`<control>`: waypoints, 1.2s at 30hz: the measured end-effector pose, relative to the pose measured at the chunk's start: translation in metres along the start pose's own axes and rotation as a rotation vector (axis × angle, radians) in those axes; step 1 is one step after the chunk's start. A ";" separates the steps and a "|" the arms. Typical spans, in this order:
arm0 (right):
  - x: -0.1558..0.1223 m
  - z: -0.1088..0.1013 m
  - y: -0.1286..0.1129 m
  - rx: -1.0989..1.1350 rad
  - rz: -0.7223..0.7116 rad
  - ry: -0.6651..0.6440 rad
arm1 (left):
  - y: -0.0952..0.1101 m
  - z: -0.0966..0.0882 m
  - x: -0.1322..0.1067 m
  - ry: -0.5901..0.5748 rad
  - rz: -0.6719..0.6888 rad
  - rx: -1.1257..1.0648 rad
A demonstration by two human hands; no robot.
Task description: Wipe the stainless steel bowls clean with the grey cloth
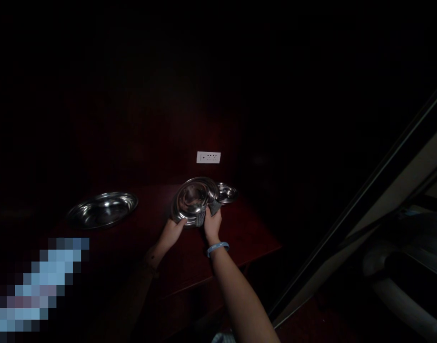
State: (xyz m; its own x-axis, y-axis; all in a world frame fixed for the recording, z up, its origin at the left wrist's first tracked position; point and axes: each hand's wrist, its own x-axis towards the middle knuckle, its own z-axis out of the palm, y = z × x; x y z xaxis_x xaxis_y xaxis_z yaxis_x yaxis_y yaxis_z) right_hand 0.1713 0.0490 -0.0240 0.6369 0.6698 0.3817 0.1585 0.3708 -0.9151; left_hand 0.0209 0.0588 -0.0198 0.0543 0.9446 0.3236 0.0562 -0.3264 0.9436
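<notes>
A shiny round steel plate [192, 197] is tilted up above the dark red table [240, 238]. My left hand [175, 231] grips its lower left rim, thumb on the near face. At its lower right edge my right hand [213, 223] is closed on a grey cloth [201, 217], which is pressed against the plate. Just behind the plate, to the right, a smaller steel dish [227, 192] sits on the table, partly hidden. Farther left lies a wide, shallow steel dish [106, 209].
A white socket panel [208, 157] is on the dark red wall behind the table. To the right runs a slanted pale-edged frame [347, 224], with a curved light-coloured shape [400, 300] beyond it. The lower left is pixelated, and much of the surroundings is too dark to make out.
</notes>
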 end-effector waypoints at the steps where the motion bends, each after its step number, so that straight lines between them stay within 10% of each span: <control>1: -0.001 -0.001 -0.001 -0.010 -0.007 0.003 | 0.002 -0.002 0.000 0.004 -0.011 0.002; 13: -0.007 -0.004 -0.013 -0.044 -0.070 -0.110 | 0.021 -0.024 -0.003 0.184 -0.086 0.193; 27: -0.002 -0.004 -0.007 -0.011 -0.006 -0.011 | 0.006 -0.005 -0.008 -0.094 0.034 0.008; 36: -0.006 0.004 -0.006 0.096 -0.003 -0.165 | -0.004 -0.002 -0.001 0.004 0.062 -0.068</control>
State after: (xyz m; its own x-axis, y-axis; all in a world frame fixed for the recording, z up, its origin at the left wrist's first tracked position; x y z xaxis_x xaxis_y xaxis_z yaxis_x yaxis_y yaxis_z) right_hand 0.1632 0.0452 -0.0207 0.5031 0.7619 0.4079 0.0828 0.4273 -0.9003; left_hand 0.0186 0.0590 -0.0235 0.0517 0.9228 0.3817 -0.0146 -0.3815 0.9243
